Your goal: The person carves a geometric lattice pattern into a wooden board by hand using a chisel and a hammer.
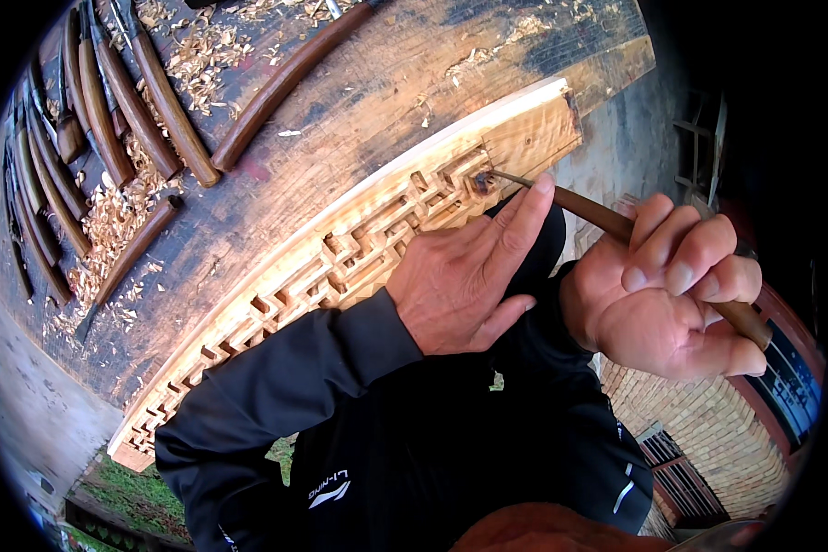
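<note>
A long, pale wooden board runs diagonally along the bench's near edge, carved with a stepped pattern of recessed lines. My right hand wraps round the brown wooden handle of a carving chisel, off the board's right end. The thin metal blade reaches the carving beside a dark knot. My left hand rests on the board's near edge, index finger stretched out with its tip at the blade and thumb held apart. Its other fingers are partly hidden.
The worn wooden workbench carries several wooden-handled chisels at the far left. One long curved handle lies separately beyond the board. Curled wood shavings lie among the tools. Beyond the bench at right is a brick wall.
</note>
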The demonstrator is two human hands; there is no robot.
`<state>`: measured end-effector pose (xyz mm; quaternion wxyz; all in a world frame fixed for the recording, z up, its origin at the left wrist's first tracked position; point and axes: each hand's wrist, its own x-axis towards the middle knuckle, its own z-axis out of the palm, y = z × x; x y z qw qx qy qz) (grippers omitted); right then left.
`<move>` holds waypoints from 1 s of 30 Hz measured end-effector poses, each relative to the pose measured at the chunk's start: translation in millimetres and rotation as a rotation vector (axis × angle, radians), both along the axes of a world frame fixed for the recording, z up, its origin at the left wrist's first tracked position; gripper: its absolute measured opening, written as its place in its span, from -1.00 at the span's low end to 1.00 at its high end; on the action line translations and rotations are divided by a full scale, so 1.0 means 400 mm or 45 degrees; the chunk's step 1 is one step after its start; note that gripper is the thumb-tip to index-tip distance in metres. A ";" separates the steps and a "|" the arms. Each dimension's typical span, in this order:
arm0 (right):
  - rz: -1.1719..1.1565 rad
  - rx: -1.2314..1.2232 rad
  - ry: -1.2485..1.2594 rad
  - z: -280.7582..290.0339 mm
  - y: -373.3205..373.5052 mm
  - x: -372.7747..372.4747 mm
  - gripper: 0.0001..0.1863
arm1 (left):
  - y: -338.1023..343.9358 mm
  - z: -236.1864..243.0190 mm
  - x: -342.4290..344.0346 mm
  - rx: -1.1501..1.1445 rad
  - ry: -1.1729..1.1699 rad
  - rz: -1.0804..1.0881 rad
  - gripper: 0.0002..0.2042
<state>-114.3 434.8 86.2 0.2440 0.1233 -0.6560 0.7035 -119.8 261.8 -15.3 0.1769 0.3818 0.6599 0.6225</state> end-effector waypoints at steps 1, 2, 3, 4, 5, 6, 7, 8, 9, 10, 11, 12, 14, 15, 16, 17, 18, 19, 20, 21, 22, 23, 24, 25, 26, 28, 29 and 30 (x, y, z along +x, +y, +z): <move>0.014 0.007 -0.003 -0.001 0.001 -0.004 -0.13 | 0.000 0.000 -0.001 -0.005 0.006 0.003 0.14; 0.026 0.009 -0.005 -0.002 0.001 -0.007 -0.14 | 0.000 0.001 -0.002 -0.010 0.013 0.007 0.14; 0.035 0.011 -0.008 -0.002 0.001 -0.008 -0.14 | 0.000 0.002 -0.003 -0.014 0.019 0.009 0.15; 0.048 0.001 -0.009 -0.006 -0.002 -0.011 -0.14 | 0.000 -0.002 -0.001 -0.004 0.006 0.014 0.15; 0.063 0.001 -0.009 -0.008 -0.002 -0.014 -0.14 | 0.002 -0.007 0.002 0.006 -0.007 0.018 0.15; 0.078 0.001 -0.010 -0.010 -0.004 -0.016 -0.15 | 0.002 -0.010 0.004 0.016 -0.021 0.022 0.15; 0.090 0.016 -0.012 -0.008 -0.003 -0.019 -0.15 | 0.002 -0.011 0.004 0.004 -0.006 0.033 0.15; 0.091 0.027 -0.013 -0.009 -0.003 -0.021 -0.15 | 0.002 -0.011 0.003 -0.007 0.008 0.044 0.15; 0.092 0.038 -0.013 -0.011 -0.003 -0.024 -0.15 | 0.001 -0.011 0.003 -0.020 0.022 0.056 0.15; 0.076 0.049 -0.012 -0.013 -0.003 -0.026 -0.15 | 0.003 -0.011 0.003 -0.011 0.021 0.058 0.16; 0.066 0.062 -0.014 -0.014 -0.004 -0.028 -0.15 | 0.005 -0.010 0.005 -0.002 0.020 0.060 0.16; 0.056 0.076 -0.014 -0.014 -0.005 -0.030 -0.15 | 0.007 -0.010 0.006 0.007 0.019 0.062 0.17; 0.066 0.101 -0.031 -0.015 -0.011 -0.038 -0.15 | 0.006 -0.012 0.009 -0.015 -0.015 0.049 0.18; 0.075 0.117 -0.045 -0.014 -0.013 -0.040 -0.15 | 0.005 -0.013 0.011 -0.025 -0.032 0.042 0.18; 0.094 0.139 -0.067 -0.011 -0.012 -0.039 -0.15 | 0.005 -0.014 0.010 -0.017 -0.022 0.054 0.19; 0.106 0.151 -0.087 -0.008 -0.013 -0.042 -0.16 | 0.004 -0.014 0.010 -0.008 -0.013 0.066 0.19; 0.119 0.163 -0.106 -0.005 -0.014 -0.044 -0.16 | 0.003 -0.013 0.009 0.001 -0.004 0.077 0.19; 0.128 0.160 -0.122 -0.006 -0.018 -0.051 -0.17 | 0.002 -0.013 0.008 0.004 -0.001 0.081 0.19; 0.138 0.161 -0.134 -0.005 -0.019 -0.055 -0.17 | 0.001 -0.011 0.006 0.007 0.002 0.084 0.18; 0.147 0.161 -0.147 -0.004 -0.020 -0.057 -0.18 | -0.001 -0.010 0.004 0.010 0.005 0.087 0.18; 0.155 0.165 -0.162 -0.003 -0.019 -0.057 -0.18 | -0.002 -0.010 0.004 0.000 -0.001 0.076 0.18; 0.165 0.151 -0.174 -0.006 -0.017 -0.055 -0.18 | -0.004 -0.011 0.003 -0.011 -0.006 0.064 0.17; 0.175 0.136 -0.186 -0.009 -0.016 -0.055 -0.18 | -0.005 -0.013 0.004 -0.023 -0.012 0.052 0.17; 0.181 0.108 -0.193 -0.013 -0.012 -0.055 -0.18 | -0.004 -0.012 0.004 -0.023 -0.020 0.052 0.16; 0.182 0.096 -0.195 -0.014 -0.010 -0.053 -0.18 | -0.003 -0.012 0.005 -0.023 -0.027 0.051 0.16; 0.189 0.093 -0.188 -0.013 -0.007 -0.052 -0.17 | -0.002 -0.008 0.006 -0.050 -0.040 0.029 0.15; 0.166 0.096 -0.165 -0.012 -0.006 -0.047 -0.16 | -0.002 -0.005 0.006 -0.075 -0.046 0.009 0.15; 0.141 0.099 -0.143 -0.013 -0.006 -0.040 -0.16 | -0.002 -0.003 0.006 -0.086 -0.046 -0.006 0.14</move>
